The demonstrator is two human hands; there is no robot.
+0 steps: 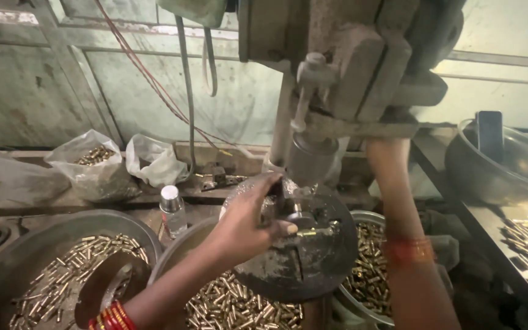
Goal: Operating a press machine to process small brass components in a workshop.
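Two hands of yours are working at a drill press. Your left hand (249,223) is resting over the round metal table (300,244) of the machine, with the fingers curled and the thumb pressing near a small brass piece (308,233) that is lying on the clamp in the middle of the table; the fingers are touching the clamp, but I cannot tell if they are really gripping the piece. Your right hand (386,142) is reaching up to the flat lever (362,127) of the press, and its fingers are hidden behind the lever, so I cannot tell how far they are closing.

Below the table, a metal bowl (172,250) is holding many small brass pieces. Another big bowl (25,250) with brass pieces is sitting to the left. A third bowl (368,217) with the same pieces is showing on the right, behind your right forearm. A small bottle (172,211) with a silver cap is standing between the two left bowls.
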